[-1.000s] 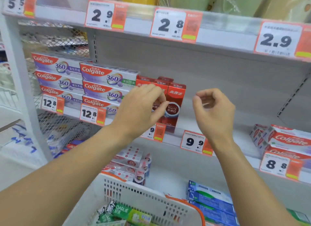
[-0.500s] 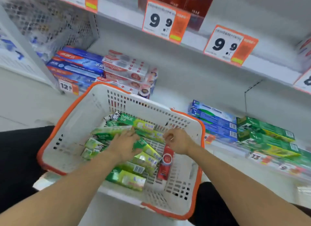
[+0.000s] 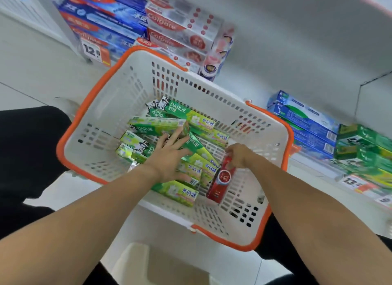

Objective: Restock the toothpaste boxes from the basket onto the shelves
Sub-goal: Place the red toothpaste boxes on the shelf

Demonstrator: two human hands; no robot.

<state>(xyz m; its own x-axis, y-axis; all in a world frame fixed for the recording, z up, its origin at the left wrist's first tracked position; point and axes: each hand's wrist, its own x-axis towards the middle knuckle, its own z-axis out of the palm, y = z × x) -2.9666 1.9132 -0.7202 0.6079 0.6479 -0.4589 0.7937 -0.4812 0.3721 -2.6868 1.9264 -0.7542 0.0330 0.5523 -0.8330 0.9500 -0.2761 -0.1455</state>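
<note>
A white basket with an orange rim (image 3: 101, 106) sits in front of me, holding several green Darlie toothpaste boxes (image 3: 184, 113) and one red toothpaste box (image 3: 220, 183). My left hand (image 3: 169, 157) lies flat with spread fingers on the green boxes in the middle of the basket. My right hand (image 3: 238, 155) pinches the top end of the red box, which leans at the basket's right side.
The bottom shelf behind the basket carries red-and-white Colgate boxes (image 3: 184, 28), blue boxes (image 3: 101, 15) at the left, and blue boxes (image 3: 307, 123) and green boxes (image 3: 364, 149) at the right. Price tags (image 3: 93, 50) hang on the shelf edge. A beige stool (image 3: 161, 265) stands below.
The view dropped from the upper shelf to the basket. Both hands came down from the red boxes on the shelf into the basket; my right hand now pinches the red box.
</note>
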